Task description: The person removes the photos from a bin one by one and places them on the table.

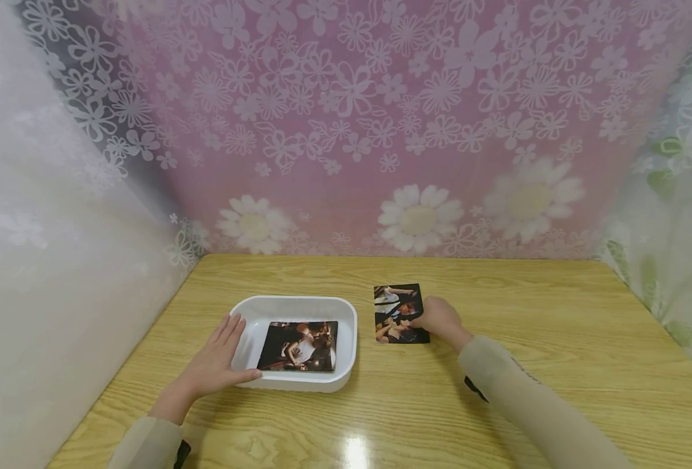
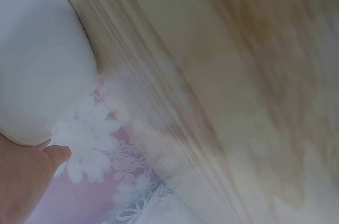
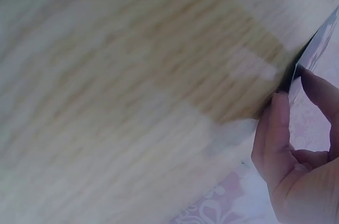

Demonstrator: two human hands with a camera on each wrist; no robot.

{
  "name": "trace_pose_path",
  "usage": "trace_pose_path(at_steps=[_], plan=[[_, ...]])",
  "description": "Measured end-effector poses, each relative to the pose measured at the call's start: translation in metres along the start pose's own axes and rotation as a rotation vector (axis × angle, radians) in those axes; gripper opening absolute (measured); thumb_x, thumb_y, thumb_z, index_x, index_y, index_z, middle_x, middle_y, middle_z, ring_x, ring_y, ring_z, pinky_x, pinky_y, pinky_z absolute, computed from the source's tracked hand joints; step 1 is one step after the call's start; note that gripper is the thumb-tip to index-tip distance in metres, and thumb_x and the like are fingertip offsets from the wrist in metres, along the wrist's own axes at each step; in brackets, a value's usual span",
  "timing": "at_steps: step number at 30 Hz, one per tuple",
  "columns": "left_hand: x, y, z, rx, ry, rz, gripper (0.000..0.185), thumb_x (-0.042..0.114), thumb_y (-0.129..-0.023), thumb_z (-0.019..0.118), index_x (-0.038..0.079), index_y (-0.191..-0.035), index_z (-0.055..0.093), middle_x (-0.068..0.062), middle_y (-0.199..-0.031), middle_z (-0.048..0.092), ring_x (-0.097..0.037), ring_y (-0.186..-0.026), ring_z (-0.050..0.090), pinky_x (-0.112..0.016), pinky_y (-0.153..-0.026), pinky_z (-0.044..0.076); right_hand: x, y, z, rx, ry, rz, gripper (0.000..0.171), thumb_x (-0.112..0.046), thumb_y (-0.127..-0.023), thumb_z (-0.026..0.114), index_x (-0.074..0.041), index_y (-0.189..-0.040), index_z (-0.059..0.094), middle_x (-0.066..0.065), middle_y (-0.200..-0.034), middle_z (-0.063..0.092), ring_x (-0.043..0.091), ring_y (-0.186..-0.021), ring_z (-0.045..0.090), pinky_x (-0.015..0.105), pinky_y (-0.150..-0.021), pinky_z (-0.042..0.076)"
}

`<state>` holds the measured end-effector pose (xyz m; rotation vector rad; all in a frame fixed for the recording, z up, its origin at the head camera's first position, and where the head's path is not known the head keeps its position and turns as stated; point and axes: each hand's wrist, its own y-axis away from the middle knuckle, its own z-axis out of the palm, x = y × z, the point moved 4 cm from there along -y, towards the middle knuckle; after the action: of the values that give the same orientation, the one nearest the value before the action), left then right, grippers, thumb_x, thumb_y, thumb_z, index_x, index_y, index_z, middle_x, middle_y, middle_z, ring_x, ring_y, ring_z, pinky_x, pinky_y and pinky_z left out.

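A white plastic tub point(image 1: 350, 352) with rounded corners stands on the table, and a dark photo print point(image 1: 301, 348) lies inside it. My left hand point(image 1: 219, 361) rests on the tub's left front corner, fingers along the left rim and thumb on the front rim. To the right of the tub, a second photo print point(image 1: 397, 312) shows figures on a dark ground. My right hand point(image 1: 442, 319) pinches its right edge between thumb and fingers. In the right wrist view that photo print point(image 3: 318, 44) appears edge-on at the fingertips.
The wood-grain table point(image 1: 416, 410) extends to both sides and in front of the tub. Behind it hangs a pink floral cloth point(image 1: 346, 130), with pale cloth point(image 1: 58, 260) at the left and leaf-patterned cloth point(image 1: 674, 228) at the right.
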<state>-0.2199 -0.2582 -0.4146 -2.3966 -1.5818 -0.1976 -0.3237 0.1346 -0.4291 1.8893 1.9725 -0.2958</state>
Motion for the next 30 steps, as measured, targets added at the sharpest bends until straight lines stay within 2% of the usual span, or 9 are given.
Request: trace_pose_path(at_steps=[6,10,14,17,20,24,26,30], plan=[[-0.002,-0.001,0.001,0.002,-0.015,-0.001,0.101,0.055,-0.071,0.062,-0.012,-0.135,0.021,-0.026,-0.141,0.014,-0.040,-0.129,0.006,-0.051,-0.101,0.015,-0.002,-0.002,0.001,-0.025,0.080,0.002,0.030,-0.030,-0.071,0.072,-0.005,-0.070,0.057,0.004,-0.063,0.052,0.017,-0.052,0.043,0.028,-0.045,0.033],[-0.001,-0.001,0.001,-0.001,-0.014,-0.001,0.101,0.054,-0.071,0.062,-0.012,-0.135,0.021,-0.026,-0.142,0.014,-0.040,-0.129,0.006,-0.051,-0.101,0.015,-0.003,-0.001,0.001,-0.026,0.074,0.003,0.031,-0.031,-0.071,0.072,-0.002,-0.076,0.060,0.005,-0.066,0.054,0.017,-0.054,0.045,0.029,-0.046,0.034],[-0.001,0.000,0.001,0.000,-0.013,0.000,0.101,0.055,-0.070,0.063,-0.012,-0.135,0.021,-0.026,-0.141,0.015,-0.041,-0.129,0.007,-0.051,-0.101,0.015,-0.002,0.002,0.000,-0.022,0.008,-0.002,0.034,-0.031,-0.072,0.071,-0.007,-0.061,0.050,0.000,-0.054,0.042,0.013,-0.045,0.035,0.025,-0.041,0.027],[-0.002,0.000,0.001,0.009,-0.014,0.003,0.102,0.055,-0.070,0.063,-0.012,-0.135,0.022,-0.026,-0.141,0.015,-0.041,-0.129,0.007,-0.051,-0.101,0.015,-0.004,0.005,-0.004,-0.020,-0.045,-0.007,0.042,-0.032,-0.074,0.069,-0.012,-0.056,0.037,-0.002,-0.050,0.028,0.010,-0.042,0.025,0.023,-0.039,0.021],[-0.002,0.001,0.001,0.015,-0.011,0.004,0.102,0.055,-0.070,0.063,-0.012,-0.135,0.022,-0.025,-0.142,0.014,-0.040,-0.129,0.007,-0.050,-0.101,0.014,-0.011,0.008,-0.011,-0.016,-0.078,-0.020,0.038,-0.033,-0.076,0.068,-0.007,-0.065,0.044,0.001,-0.056,0.035,0.012,-0.044,0.027,0.024,-0.041,0.024],[-0.002,0.001,0.001,0.017,-0.006,0.006,0.102,0.055,-0.070,0.063,-0.011,-0.135,0.021,-0.025,-0.142,0.013,-0.038,-0.130,0.005,-0.050,-0.101,0.014,-0.021,0.013,-0.020,-0.007,-0.105,-0.050,0.042,-0.035,-0.077,0.067,0.001,-0.093,0.053,0.006,-0.074,0.051,0.014,-0.050,0.037,0.027,-0.046,0.031],[-0.002,0.001,0.001,0.016,-0.005,0.004,0.102,0.055,-0.070,0.063,-0.011,-0.135,0.021,-0.025,-0.142,0.014,-0.037,-0.130,0.004,-0.050,-0.101,0.014,-0.027,0.016,-0.024,-0.007,-0.123,-0.073,0.044,-0.034,-0.077,0.066,0.002,-0.098,0.053,0.006,-0.073,0.052,0.014,-0.049,0.037,0.027,-0.047,0.032],[-0.001,0.000,0.001,0.016,-0.005,0.004,0.102,0.056,-0.070,0.062,-0.011,-0.135,0.021,-0.025,-0.142,0.014,-0.037,-0.130,0.004,-0.051,-0.101,0.015,-0.038,0.024,-0.030,0.010,-0.155,-0.117,0.036,-0.032,-0.078,0.066,0.000,-0.088,0.051,0.003,-0.059,0.041,0.012,-0.044,0.030,0.026,-0.045,0.028]])
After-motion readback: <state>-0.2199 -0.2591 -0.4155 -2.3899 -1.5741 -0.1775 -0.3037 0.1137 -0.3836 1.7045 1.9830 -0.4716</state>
